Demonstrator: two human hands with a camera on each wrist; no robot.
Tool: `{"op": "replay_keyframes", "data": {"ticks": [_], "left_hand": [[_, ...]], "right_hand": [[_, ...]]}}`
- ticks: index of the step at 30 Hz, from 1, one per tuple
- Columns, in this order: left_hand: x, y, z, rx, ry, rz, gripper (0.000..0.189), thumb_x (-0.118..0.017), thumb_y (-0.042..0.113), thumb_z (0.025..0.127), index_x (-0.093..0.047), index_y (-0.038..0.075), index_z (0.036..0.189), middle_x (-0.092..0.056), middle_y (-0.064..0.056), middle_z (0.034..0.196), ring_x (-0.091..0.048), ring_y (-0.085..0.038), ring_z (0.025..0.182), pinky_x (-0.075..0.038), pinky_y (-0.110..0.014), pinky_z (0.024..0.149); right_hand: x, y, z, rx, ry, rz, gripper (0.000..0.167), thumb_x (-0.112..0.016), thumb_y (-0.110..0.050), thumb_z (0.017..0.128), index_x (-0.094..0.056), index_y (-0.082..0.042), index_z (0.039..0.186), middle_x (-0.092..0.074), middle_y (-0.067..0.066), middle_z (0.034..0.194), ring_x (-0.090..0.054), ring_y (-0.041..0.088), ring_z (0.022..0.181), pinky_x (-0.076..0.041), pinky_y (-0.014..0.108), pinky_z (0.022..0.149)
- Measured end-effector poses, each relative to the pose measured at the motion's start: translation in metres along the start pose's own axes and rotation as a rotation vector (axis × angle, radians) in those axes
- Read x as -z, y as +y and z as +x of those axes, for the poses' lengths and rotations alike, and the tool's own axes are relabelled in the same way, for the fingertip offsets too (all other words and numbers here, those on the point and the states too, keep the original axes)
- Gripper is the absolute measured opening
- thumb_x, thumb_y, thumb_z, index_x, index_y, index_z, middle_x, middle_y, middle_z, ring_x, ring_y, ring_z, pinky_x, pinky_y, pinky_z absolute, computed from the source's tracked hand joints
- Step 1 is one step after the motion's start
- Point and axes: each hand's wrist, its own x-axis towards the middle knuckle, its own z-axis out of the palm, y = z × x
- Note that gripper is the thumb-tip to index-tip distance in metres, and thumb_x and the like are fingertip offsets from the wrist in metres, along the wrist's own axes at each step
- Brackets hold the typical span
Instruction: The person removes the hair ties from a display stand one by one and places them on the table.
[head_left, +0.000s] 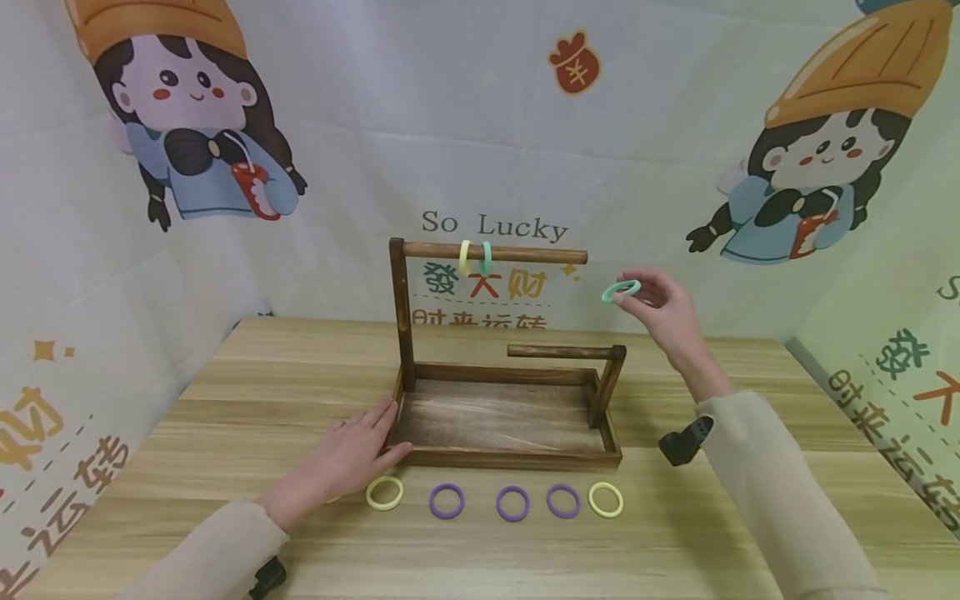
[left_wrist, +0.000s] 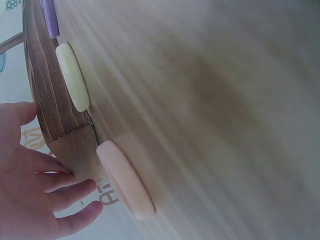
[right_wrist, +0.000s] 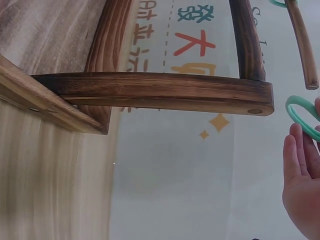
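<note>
My right hand [head_left: 660, 312] pinches a mint-green ring [head_left: 622, 291] between thumb and fingers. It is raised in the air, to the right of the upper rod's free end. In the right wrist view the same ring [right_wrist: 296, 112] shows at the right edge. A dark wooden stand [head_left: 502, 457] has a tray base and two rods. On the upper rod [head_left: 540, 254] hang a yellow ring [head_left: 464, 257] and a green ring [head_left: 487, 259], side by side. The lower rod [head_left: 558, 352] is bare. My left hand [head_left: 352, 450] rests against the tray's front left corner, fingers extended.
In front of the stand, a row of rings lies flat: a yellow ring [head_left: 385, 493], several purple ones such as the middle purple ring [head_left: 513, 503], and another yellow ring [head_left: 606, 500]. A pinkish ring [left_wrist: 126, 180] lies near my left hand. Behind the table hangs a printed cloth [head_left: 360, 167].
</note>
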Motion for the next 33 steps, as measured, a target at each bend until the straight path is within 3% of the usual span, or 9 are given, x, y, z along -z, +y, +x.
{"op": "replay_keyframes", "data": {"ticks": [5,14,18,19,25,28,33], "left_hand": [[0.000,0.000,0.000,0.000,-0.002,0.001,0.066,-0.043,0.044,0.090,-0.035,-0.007,0.131,-0.032,-0.022,0.135,-0.036,-0.042,0.116,-0.031,-0.056,0.087],[0.000,0.000,0.001,0.005,0.001,0.005,0.065,-0.043,0.044,0.090,-0.035,-0.006,0.131,-0.033,-0.022,0.134,-0.036,-0.041,0.116,-0.031,-0.055,0.088],[0.001,0.000,0.001,0.003,0.013,0.001,0.065,-0.044,0.043,0.090,-0.036,-0.006,0.131,-0.034,-0.022,0.134,-0.036,-0.041,0.116,-0.031,-0.056,0.088],[0.000,-0.001,0.001,0.002,0.015,0.001,0.065,-0.045,0.043,0.090,-0.036,-0.006,0.131,-0.034,-0.022,0.134,-0.036,-0.041,0.116,-0.031,-0.056,0.088],[0.000,-0.001,0.000,-0.003,0.012,0.005,0.065,-0.044,0.043,0.090,-0.036,-0.007,0.131,-0.034,-0.022,0.134,-0.036,-0.042,0.115,-0.031,-0.056,0.088],[0.000,-0.001,0.000,0.002,-0.002,0.004,0.066,-0.043,0.044,0.090,-0.035,-0.006,0.132,-0.032,-0.022,0.135,-0.035,-0.042,0.116,-0.029,-0.056,0.089],[0.000,-0.001,0.000,0.009,-0.016,0.002,0.067,-0.042,0.045,0.090,-0.034,-0.006,0.132,-0.031,-0.021,0.135,-0.035,-0.041,0.117,-0.029,-0.057,0.090]], "right_hand": [[0.002,0.003,-0.007,-0.025,-0.024,0.031,0.030,-0.062,-0.009,0.083,-0.054,-0.003,0.112,-0.058,-0.001,0.104,-0.055,0.013,0.094,-0.044,0.020,0.079],[0.006,0.008,-0.018,-0.056,-0.036,0.031,0.035,-0.060,-0.011,0.084,-0.051,0.004,0.115,-0.055,0.010,0.111,-0.053,0.013,0.095,-0.044,0.019,0.077],[0.008,0.013,-0.022,-0.026,-0.035,0.046,0.040,-0.064,-0.017,0.082,-0.052,0.005,0.113,-0.055,0.016,0.111,-0.055,0.014,0.093,-0.044,0.020,0.077],[0.011,0.023,-0.021,-0.007,-0.044,0.094,0.039,-0.066,-0.016,0.081,-0.053,0.003,0.113,-0.056,0.014,0.110,-0.055,0.013,0.093,-0.044,0.019,0.077],[0.016,0.027,-0.030,-0.028,-0.052,0.109,0.038,-0.066,-0.016,0.080,-0.054,0.001,0.112,-0.057,0.010,0.109,-0.055,0.012,0.093,-0.044,0.019,0.077],[0.017,0.019,-0.038,-0.069,-0.049,0.050,0.037,-0.062,-0.013,0.083,-0.051,0.004,0.114,-0.057,0.008,0.109,-0.054,0.012,0.095,-0.043,0.018,0.078],[0.021,0.016,-0.047,-0.090,-0.048,0.073,0.032,-0.061,-0.008,0.084,-0.052,0.001,0.114,-0.058,0.001,0.108,-0.054,0.011,0.096,-0.043,0.017,0.079]]}}
